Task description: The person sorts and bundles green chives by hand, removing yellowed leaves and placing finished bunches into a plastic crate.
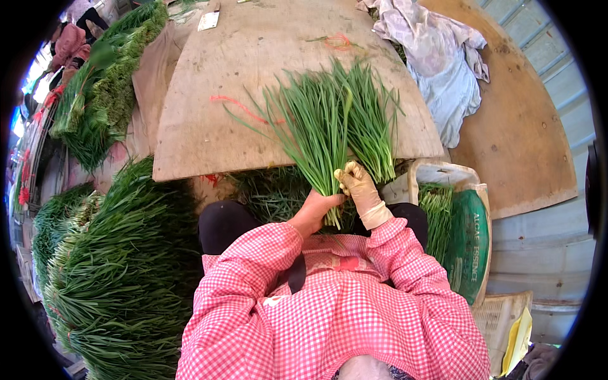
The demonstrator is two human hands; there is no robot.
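Observation:
My bare left hand [311,211] is wrapped round the lower stems of a bunch of garlic chives [311,120]. The bunch leans over the front edge of the board, leaves pointing away from me and cut ends below my fist. My right hand [360,189], in a pale yellowish glove, is closed at the right side of the same bunch, its fingers pinched on the chives near the stems. Just right of it, a second bunch of garlic chives [373,123] lies on the wooden board [209,136]. A red tie [244,109] rests on the board, partly under the leaves.
Large heaps of chives [120,272] stand at my left, with more greens [107,88] farther back. At my right, a white crate [446,172] holds chives and a green bag [465,244]. Cloths [437,57] hang over the board's right edge. Red ties [337,42] lie at the back.

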